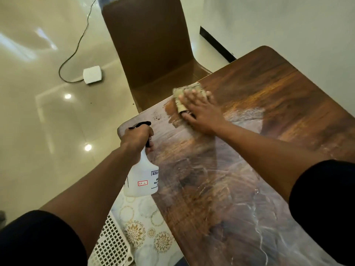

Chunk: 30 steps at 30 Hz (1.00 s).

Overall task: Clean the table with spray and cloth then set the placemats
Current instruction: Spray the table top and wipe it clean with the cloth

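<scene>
The cloth (187, 96) is a small, soft, beige rag with a nubbly weave, lying crumpled near the far left edge of the bench (269, 104); the right hand (201, 114) presses it flat with straight, spread fingers (192, 96), which suits something so limp, since it would likely bunch and slide if only pinched. The spray bottle (142, 179) is white, stiff plastic with a black trigger head, held off the near left edge of the bench; the left hand (137, 140) has its fingers curled round the narrow neck, the natural place to take it. It looks light, though how full it is cannot be told. The bench is dark, glossy wood grain with rounded corners, streaked with wet smears, so probably slippery. Below the bottle lies a patterned placemat (138, 223), thin and likely flexible, beside a white lattice basket (113, 244).
</scene>
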Each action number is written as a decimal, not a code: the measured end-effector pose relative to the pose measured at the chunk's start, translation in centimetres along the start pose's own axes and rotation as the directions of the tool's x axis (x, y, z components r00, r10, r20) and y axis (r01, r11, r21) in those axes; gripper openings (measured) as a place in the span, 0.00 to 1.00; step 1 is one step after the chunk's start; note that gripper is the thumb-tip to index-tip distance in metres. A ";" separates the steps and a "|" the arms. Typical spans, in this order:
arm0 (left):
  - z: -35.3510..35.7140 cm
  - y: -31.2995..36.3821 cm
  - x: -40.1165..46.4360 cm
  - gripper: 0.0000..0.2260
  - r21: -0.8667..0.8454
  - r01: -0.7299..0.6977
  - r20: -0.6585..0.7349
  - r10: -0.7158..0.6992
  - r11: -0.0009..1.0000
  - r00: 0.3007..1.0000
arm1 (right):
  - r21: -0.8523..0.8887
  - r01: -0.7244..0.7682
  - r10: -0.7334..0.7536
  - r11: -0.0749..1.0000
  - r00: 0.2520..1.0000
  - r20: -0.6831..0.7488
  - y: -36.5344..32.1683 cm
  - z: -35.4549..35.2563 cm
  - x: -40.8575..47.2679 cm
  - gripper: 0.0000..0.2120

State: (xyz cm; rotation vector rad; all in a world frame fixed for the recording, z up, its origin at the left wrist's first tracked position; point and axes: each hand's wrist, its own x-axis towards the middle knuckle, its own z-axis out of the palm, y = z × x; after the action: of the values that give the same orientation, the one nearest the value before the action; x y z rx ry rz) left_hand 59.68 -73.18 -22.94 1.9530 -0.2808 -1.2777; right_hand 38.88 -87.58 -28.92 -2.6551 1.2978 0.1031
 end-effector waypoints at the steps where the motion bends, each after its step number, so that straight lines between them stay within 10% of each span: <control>1: -0.3 -0.3 0.0 0.06 0.012 0.021 0.013 -0.021 1.000 1.000 | 0.022 -0.115 0.115 0.993 0.993 -0.012 1.0 -0.2 0.3 0.32; 7: -1.5 -1.3 -0.6 0.06 0.043 0.024 0.048 -0.026 0.999 0.999 | 0.171 -0.329 0.335 0.929 0.942 -0.007 -1.0 -0.5 0.9 0.30; 17: -2.1 -2.0 -1.3 0.06 0.030 0.088 -0.025 -0.087 0.996 0.996 | 0.033 0.342 -0.343 0.939 0.937 0.064 -8.9 1.6 -2.1 0.29; 25: -3.3 -3.3 -1.0 0.08 0.031 0.025 -0.078 -0.022 0.999 0.997 | 0.145 -0.184 0.184 0.972 0.983 0.013 -2.7 -0.5 0.2 0.29; 30: -3.8 -4.1 -1.8 0.15 -0.078 -0.010 -0.023 0.008 0.997 1.000 | 0.124 -0.031 0.029 0.992 0.999 0.019 -9.5 0.6 0.0 0.28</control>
State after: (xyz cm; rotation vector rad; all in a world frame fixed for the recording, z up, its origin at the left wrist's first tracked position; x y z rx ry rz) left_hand 61.18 -67.61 -23.84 1.8966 -0.2248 -1.2421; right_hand 46.38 -81.75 -28.25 -2.5258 1.2944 0.0469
